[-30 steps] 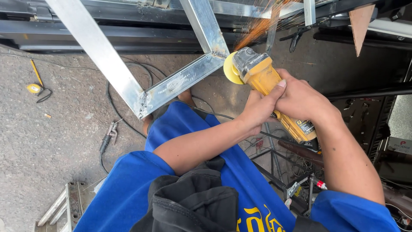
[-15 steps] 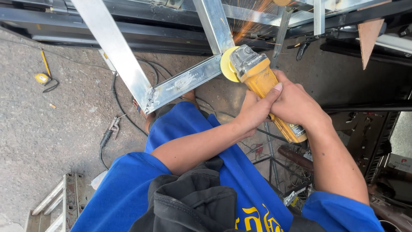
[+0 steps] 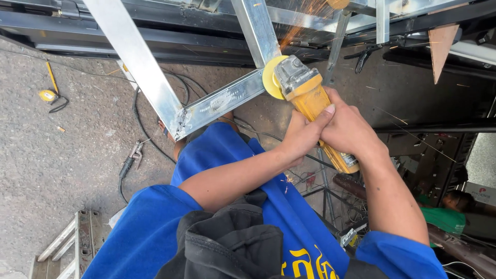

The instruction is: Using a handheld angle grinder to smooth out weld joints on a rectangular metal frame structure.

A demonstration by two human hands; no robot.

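Frame (image 3: 155,88): galvanised steel channels, the largest item in view, crossing the upper half; a long diagonal bar runs from the top left down to a welded corner near the centre, where a shorter bar climbs rightward to meet an upright bar. Ground (image 3: 57,155): rough grey concrete filling the left side below the frame, crossed by black cable (image 3: 138,111). Blue clothing covers the person's legs and both sleeves along the bottom, with a black cloth bunched at the waist. Ladder (image 3: 72,245): metal, lying at the lower left corner. Grinder (image 3: 310,98): yellow body with grey gear head and yellow disc guard, held centre-right at the junction of the shorter bar and the upright bar, disc against the metal; orange sparks fly up and to the right from that point. Right hand (image 3: 351,129): clenched around the grinder body, thumb lying along its top. Left hand (image 3: 299,137): wrapped around the same body from below, touching the right hand. Label on the grinder's tail: small, pale, rectangular, just beyond the right wrist. Electrode clamp (image 3: 132,157): on the ground left of the knee. Tape measure (image 3: 48,95): small, yellow, round, far left on the concrete.
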